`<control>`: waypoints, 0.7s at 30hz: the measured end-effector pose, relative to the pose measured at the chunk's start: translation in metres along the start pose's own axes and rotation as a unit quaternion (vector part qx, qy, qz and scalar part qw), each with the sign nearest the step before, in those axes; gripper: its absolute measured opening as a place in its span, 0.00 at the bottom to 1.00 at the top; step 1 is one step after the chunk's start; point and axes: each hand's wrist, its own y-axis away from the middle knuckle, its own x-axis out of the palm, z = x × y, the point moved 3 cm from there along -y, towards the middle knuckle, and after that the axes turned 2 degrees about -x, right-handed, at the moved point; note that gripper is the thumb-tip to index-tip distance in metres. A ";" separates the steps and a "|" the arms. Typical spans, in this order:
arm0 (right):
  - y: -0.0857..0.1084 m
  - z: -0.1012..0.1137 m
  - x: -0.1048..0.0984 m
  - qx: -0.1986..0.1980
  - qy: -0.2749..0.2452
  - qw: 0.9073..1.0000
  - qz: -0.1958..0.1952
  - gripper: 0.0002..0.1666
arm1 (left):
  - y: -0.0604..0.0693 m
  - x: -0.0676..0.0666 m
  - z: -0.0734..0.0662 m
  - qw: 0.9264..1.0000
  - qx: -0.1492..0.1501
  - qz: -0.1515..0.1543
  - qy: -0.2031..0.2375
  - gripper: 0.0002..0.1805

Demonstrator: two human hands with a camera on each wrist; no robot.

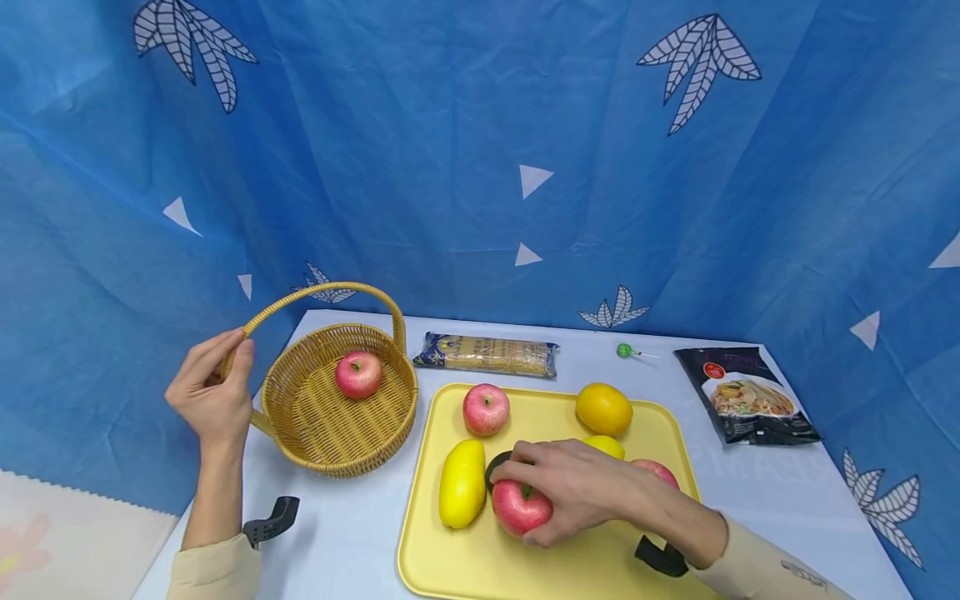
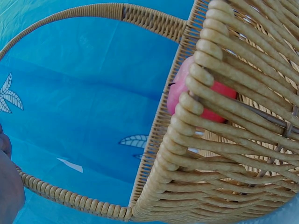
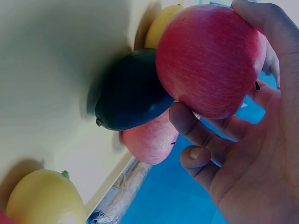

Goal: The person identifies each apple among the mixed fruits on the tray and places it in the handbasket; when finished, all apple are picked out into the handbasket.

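Observation:
My left hand (image 1: 213,392) grips the arched handle (image 1: 330,288) of a woven basket (image 1: 341,468) at the left of the table. Inside the basket is a red apple (image 1: 358,375), partly seen through the weave in the left wrist view. Over the yellow tray (image 1: 427,571), my right hand (image 1: 577,483) holds another red apple (image 3: 210,60) between thumb and fingers. A dark green oval fruit (image 3: 133,91) lies just behind that apple, mostly hidden in the head view. Left of the hand is a long yellow fruit (image 1: 462,483); beyond it sits an apple (image 1: 486,409).
An orange-yellow fruit (image 1: 603,409), a partly hidden yellow fruit (image 1: 606,445) and an apple (image 1: 657,470) share the tray. Behind it lie a noodle packet (image 1: 487,355) and a green lollipop (image 1: 625,351). A black food bag (image 1: 750,396) lies right. Blue cloth (image 1: 465,125) hangs behind.

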 end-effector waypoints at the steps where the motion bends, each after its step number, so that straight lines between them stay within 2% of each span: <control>1: -0.001 0.000 0.000 0.001 0.000 1.000 0.000 0.37 | 0.000 0.000 0.000 1.000 0.000 0.000 0.000 0.08; 13: -0.008 0.000 -0.002 0.010 -0.008 1.000 -0.002 0.39 | 0.000 0.000 -0.002 1.000 0.000 0.004 -0.010 0.08; 21: -0.017 0.002 -0.006 0.024 -0.016 0.999 0.014 0.39 | 0.001 0.000 -0.002 1.000 -0.004 0.004 -0.008 0.08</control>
